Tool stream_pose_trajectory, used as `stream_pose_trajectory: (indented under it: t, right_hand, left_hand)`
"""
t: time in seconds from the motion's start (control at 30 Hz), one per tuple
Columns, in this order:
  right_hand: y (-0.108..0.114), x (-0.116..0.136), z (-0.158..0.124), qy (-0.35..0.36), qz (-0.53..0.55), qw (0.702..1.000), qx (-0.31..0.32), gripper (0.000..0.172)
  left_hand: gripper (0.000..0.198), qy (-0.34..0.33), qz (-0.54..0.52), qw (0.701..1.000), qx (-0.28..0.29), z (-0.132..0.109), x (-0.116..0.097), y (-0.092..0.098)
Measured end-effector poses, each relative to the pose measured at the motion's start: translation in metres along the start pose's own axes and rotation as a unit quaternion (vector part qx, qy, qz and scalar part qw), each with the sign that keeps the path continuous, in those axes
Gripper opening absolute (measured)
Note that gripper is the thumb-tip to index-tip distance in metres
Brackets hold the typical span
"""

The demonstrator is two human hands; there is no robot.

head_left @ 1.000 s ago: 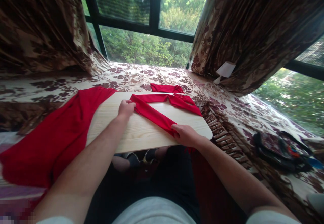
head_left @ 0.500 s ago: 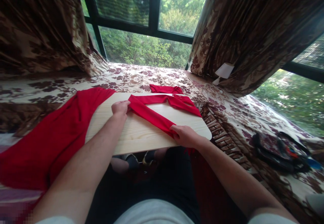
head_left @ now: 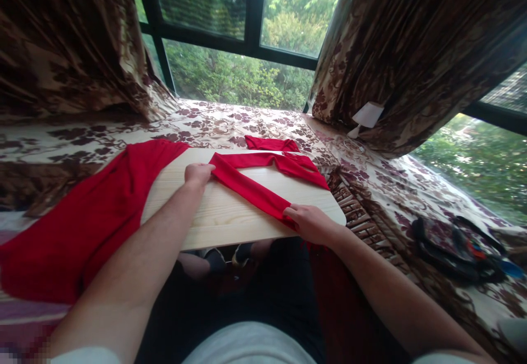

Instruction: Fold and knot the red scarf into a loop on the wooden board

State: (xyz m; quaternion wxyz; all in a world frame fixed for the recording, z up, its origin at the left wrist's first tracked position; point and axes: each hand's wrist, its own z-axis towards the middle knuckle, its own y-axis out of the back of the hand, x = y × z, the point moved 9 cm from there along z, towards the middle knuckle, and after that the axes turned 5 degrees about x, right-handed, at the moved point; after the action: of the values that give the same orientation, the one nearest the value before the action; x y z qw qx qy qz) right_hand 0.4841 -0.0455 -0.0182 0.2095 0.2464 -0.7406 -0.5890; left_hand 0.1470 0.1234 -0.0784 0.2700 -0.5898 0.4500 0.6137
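Observation:
A long red scarf (head_left: 249, 190), folded into a narrow band, lies in a V shape across a pale wooden board (head_left: 218, 221). My left hand (head_left: 198, 174) is closed on the scarf's fold at the left, fingertips pinching its edge. Nearer to me, my right hand (head_left: 308, 222) grips the same band close to the board's front edge. Part of the red fabric hangs down below that hand, with fringe showing. The scarf's other arm runs along the back of the board to its right side, where more fringe shows.
Another large red cloth (head_left: 102, 205) drapes over the board's left end. A small folded red piece (head_left: 272, 144) lies behind the board on the floral cover (head_left: 214, 119). To the right are a black bag (head_left: 448, 254) and a white lamp (head_left: 368, 115), beside patterned curtains (head_left: 395, 40).
The view has shifted slightly. Both hands keep their hold on the scarf, and the band between them looks nearly the same.

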Motion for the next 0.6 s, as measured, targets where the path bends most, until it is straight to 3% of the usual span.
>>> stream_pose_trajectory:
  t: [0.27,0.47,0.6]
  right_hand:
    - [0.018,-0.030,-0.022,-0.099,-0.072,0.991,-0.058,0.021]
    - [-0.002,-0.029,-0.034,-0.061,-0.051,0.997,0.008,0.023]
    - [0.000,-0.026,-0.040,-0.060,-0.012,0.998,0.030,0.017]
  left_hand:
    - [0.014,0.045,-0.077,0.995,0.036,-0.003,0.003,-0.007]
    - [0.014,0.029,-0.020,0.999,0.041,-0.002,-0.005,-0.003]
    - [0.014,-0.016,0.077,0.997,0.009,-0.011,-0.021,0.012]
